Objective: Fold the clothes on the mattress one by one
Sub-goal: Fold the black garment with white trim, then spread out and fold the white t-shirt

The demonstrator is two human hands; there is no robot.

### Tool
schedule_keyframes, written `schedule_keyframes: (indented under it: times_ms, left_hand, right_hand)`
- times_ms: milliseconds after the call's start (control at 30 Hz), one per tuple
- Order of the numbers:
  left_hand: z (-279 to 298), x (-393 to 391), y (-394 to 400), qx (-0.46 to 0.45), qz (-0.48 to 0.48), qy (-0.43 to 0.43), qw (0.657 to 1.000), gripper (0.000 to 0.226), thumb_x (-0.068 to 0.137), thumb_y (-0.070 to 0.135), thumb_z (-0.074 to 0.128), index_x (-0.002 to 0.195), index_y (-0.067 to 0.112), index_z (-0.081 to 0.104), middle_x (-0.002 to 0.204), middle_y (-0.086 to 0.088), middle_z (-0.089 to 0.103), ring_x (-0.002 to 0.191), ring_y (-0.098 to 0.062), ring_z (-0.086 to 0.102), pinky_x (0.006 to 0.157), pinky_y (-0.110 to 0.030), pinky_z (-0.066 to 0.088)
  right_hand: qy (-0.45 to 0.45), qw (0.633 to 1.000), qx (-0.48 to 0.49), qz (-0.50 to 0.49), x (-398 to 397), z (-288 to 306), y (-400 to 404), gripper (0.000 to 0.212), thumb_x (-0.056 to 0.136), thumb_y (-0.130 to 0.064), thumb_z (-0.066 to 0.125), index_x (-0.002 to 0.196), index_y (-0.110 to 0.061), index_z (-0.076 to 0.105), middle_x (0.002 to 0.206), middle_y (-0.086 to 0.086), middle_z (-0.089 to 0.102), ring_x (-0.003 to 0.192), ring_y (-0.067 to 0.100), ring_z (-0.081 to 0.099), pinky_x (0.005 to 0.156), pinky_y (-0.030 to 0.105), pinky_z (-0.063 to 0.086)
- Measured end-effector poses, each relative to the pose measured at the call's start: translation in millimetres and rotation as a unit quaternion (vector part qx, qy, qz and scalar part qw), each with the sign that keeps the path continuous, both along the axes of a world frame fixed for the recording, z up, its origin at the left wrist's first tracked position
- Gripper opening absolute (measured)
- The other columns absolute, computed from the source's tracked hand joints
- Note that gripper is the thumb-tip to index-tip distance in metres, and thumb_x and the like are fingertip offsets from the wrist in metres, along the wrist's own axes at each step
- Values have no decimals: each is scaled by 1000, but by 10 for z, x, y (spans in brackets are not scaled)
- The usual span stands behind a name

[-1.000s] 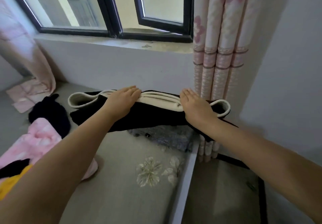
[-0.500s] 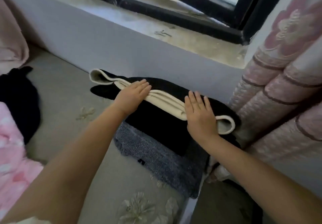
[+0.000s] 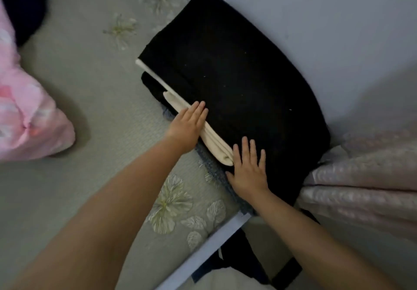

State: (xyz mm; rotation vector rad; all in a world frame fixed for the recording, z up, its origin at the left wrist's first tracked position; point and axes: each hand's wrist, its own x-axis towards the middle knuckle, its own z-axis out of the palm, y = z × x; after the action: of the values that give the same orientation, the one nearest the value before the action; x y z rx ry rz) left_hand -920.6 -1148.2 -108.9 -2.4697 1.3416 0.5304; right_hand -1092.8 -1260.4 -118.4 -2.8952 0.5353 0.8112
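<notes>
Fingers straight and flat, both hands press on the folded black garment [image 3: 237, 68]; the left hand [image 3: 188, 125] lies on its cream lining edge [image 3: 212, 140]; the right hand [image 3: 248, 170] rests on the near corner. It sits atop a grey-blue knit [image 3: 214, 172] at the mattress [image 3: 90, 109] corner, against the wall [image 3: 327, 30]; a curtain [image 3: 361, 177] hangs just beside.

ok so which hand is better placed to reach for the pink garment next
Left, probably. The left hand rests flat on the folded black garment on the side nearer the pink garment, with bare mattress between. The right hand lies farther away, toward the curtain.
</notes>
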Motion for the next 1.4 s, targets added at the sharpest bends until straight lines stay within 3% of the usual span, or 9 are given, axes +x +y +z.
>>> schedule_keyframes:
  times_ms: [200,367,500,600,767,900,1067,1200,1400]
  left_hand:
    - [108,-442,557,-58,154,7,986,58,96,13,29,147,16,1,156,-5,-4,143,-21,-7,114,-41,-6]
    - [680,-723,1608,-75,343,5,936,50,98,26,33,145,21,18,155,-6,9,143,-20,4,114,-39,0]
    - [1346,-1004,2498,-107,456,-78,880,48,95,32,39,141,20,30,151,-8,23,141,-20,16,111,-37,12]
    - [1793,-1299,3195,-116,523,-123,835,49,94,33,42,140,20,33,148,-10,30,137,-22,24,106,-36,22]
    - [2272,-1901,4420,-104,601,-162,776,49,94,36,42,139,20,33,144,-9,35,129,-26,36,100,-36,33]
    - [2388,-2433,5483,-77,631,-162,755,51,92,40,44,136,14,35,135,-9,43,123,-26,40,98,-37,35]
    - [2354,-2934,6619,-17,667,-171,725,60,91,49,39,139,15,27,141,-10,35,130,-28,31,104,-38,29]
    - [2210,-2926,7232,-9,684,-158,712,64,92,51,36,144,17,18,150,-13,20,138,-32,17,110,-43,20]
    - [1702,-2568,7763,-21,681,-128,721,63,92,50,37,143,17,21,150,-13,21,138,-35,15,110,-47,18]
  right_hand:
    - [-68,997,12,28,51,295,61,68,94,-43,36,147,-11,6,154,17,-4,142,32,-2,114,47,2]
    - [-145,976,62,150,465,850,629,57,94,-30,43,143,-7,24,152,16,18,141,30,16,114,43,13]
    - [-243,914,117,304,826,1448,1540,49,67,-12,77,109,7,62,110,28,63,104,42,60,85,49,49]
    - [-245,875,166,382,891,1894,2353,50,79,-15,63,123,6,52,123,28,54,119,41,48,99,48,36]
    - [-274,811,174,487,711,2284,3635,58,90,-38,49,138,-7,36,146,12,35,135,24,29,106,36,22]
    - [-253,808,146,512,428,2353,4626,61,92,-47,41,140,-11,32,149,8,30,139,19,24,111,30,17]
    - [-219,823,123,510,45,2206,5752,67,91,-55,35,143,-15,27,152,6,23,141,21,17,111,38,16]
    - [-167,837,107,510,7,2019,6480,71,90,-60,30,145,-16,19,154,7,16,142,24,10,113,46,12]
    - [-150,850,100,494,448,1598,7286,72,90,-61,29,145,-15,19,154,9,13,142,27,8,112,48,13]
